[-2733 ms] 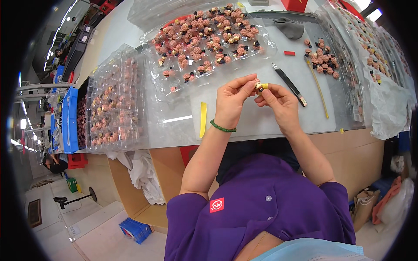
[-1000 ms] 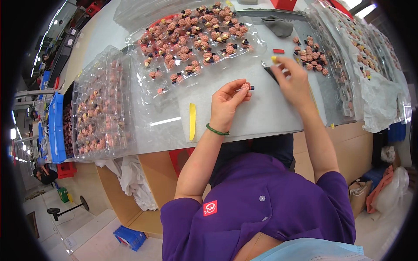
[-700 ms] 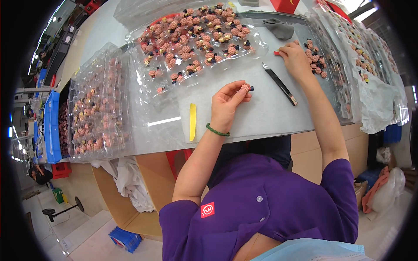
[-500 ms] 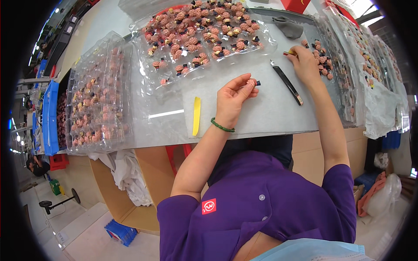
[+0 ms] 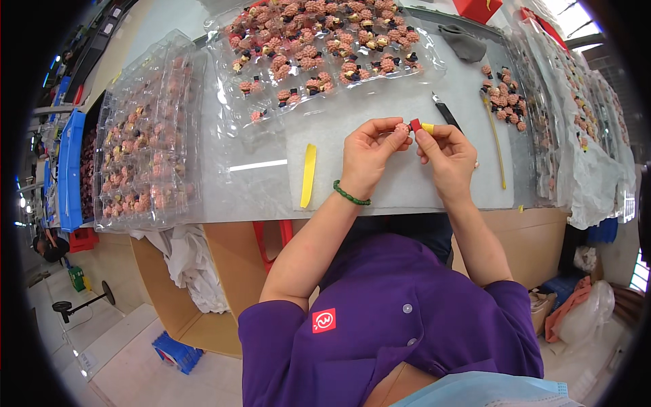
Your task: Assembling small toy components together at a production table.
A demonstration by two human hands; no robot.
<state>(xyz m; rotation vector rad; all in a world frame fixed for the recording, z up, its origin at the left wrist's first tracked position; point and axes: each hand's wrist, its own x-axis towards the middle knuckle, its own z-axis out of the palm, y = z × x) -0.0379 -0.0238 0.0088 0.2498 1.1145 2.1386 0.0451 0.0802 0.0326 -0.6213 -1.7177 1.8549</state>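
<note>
The right hand point(image 5: 449, 161) has come in from beside the pile on the right to meet the left hand point(image 5: 369, 152), bringing a small red piece point(image 5: 416, 125) with it. Where the two hands were apart, both are now busy at one spot, so the work appears to have passed from reaching to close handling.

Going from the left, filled clear trays point(image 5: 149, 136) stand at the side of the bench point(image 5: 251, 197), and a yellow strip point(image 5: 308, 176) lies on a pale sheet point(image 5: 366, 197). A clear tray point(image 5: 352, 95) of pink pieces sits beyond. The left grip is closed, thumb against fingers, on a knobbly pink piece point(image 5: 402, 129) held above the sheet. The right grip is pinched around the red piece, with a yellow bit point(image 5: 428, 127) at its fingers. Red and pink sit just beside each other; whether they touch I cannot tell. The right hand now hides the lower end of the black knife point(image 5: 447, 117). Farther right are a thin yellow stick point(image 5: 494, 139) and the pile of pink pieces point(image 5: 505, 102).
</note>
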